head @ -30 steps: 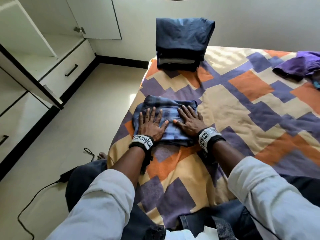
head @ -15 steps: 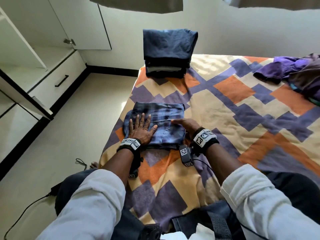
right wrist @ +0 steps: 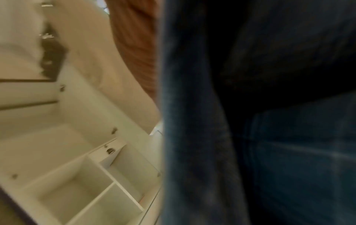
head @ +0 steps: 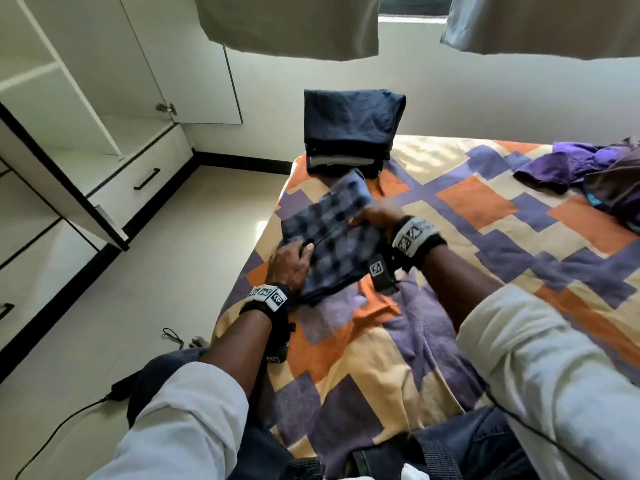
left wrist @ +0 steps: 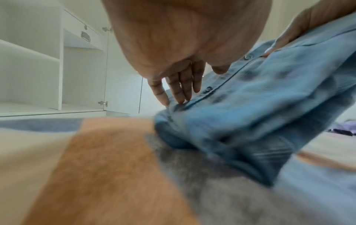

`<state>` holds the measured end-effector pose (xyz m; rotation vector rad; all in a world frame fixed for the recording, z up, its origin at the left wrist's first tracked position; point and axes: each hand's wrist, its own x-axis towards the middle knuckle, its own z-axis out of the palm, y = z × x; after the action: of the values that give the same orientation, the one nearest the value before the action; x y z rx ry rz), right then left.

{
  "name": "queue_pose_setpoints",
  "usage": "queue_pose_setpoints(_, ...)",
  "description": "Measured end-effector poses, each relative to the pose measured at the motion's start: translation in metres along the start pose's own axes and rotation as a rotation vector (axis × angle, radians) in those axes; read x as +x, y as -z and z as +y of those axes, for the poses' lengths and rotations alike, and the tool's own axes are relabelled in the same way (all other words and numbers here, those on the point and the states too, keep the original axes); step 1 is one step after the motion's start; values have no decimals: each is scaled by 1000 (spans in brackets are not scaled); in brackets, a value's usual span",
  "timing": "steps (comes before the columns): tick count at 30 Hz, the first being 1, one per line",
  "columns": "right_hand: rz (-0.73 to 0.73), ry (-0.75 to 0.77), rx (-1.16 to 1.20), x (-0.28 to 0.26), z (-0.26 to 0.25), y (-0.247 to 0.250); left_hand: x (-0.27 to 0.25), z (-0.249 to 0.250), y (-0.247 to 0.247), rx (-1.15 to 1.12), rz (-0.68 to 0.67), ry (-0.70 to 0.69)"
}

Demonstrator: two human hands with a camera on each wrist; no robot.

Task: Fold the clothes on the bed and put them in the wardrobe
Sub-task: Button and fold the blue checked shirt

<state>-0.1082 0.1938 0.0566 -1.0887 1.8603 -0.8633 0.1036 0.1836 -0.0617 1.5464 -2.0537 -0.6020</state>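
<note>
the folded shirt (head: 332,237), blue check, is tilted up off the bed (head: 467,209) near its left edge, the far end raised toward the stack (head: 353,133) of dark folded clothes at the bed's far corner. the left hand (head: 289,265) holds the near left edge, thumb on top and fingers (left wrist: 181,86) laid long against the cloth, so its grip looks like a loose pinch of the shirt. the right hand (head: 377,216) is under the far right side; the right wrist view shows only dark cloth close up, so i cannot tell how its fingers lie, though it seems to carry the shirt. the wardrobe (head: 86,133) stands open to the left, its shelves bare, and a purple heap (head: 581,168) waits unfolded at the far right. the risk, as i judge it, is the fold slipping: the shirt is held at two edges only and sags between, so a quick swing to the stack or shelf could let the layers slide apart. a loose left pinch could also drop the near corner. set down crooked on the stack, it may tip the pile off the bed's corner.
</note>
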Motion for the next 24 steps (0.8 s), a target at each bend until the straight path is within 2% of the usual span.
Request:
queue_pose_setpoints(3, 66, 245, -506, -8, -60, 31, 0, 15, 11, -100, 59, 18)
queue_pose_setpoints(6, 164, 436, -785, -31, -91, 48, -4, 27, 16, -93, 51, 47)
queue_pose_setpoints(8, 229, 567, -893, -54, -83, 44, -7, 24, 10, -98, 0, 68)
queue_pose_setpoints(11, 273, 752, -1044, -76, -25, 14, -18, 12, 1, -182, -63, 119)
queue_pose_setpoints(13, 215, 744, -1108, -93, 33, -14, -28, 5, -2, -220, -84, 170)
queue_pose_setpoints(17, 36, 622, -1199, -129, 137, -66, -45, -8, -6, -373, -52, 370)
queue_pose_setpoints(20, 29, 591, -1231, -138, 158, -71, -49, -11, -7, -411, -50, 384)
queue_pose_setpoints(22, -21, 599, -1042, -134, 150, -57, -46, -10, -8, -397, -52, 358)
queue_pose_setpoints(23, -40, 554, -858, -133, 138, -46, -43, -10, -9, -398, -54, 340)
queue_pose_setpoints(24, 3, 453, -660, -128, 128, -33, -39, -7, -10, -394, -59, 321)
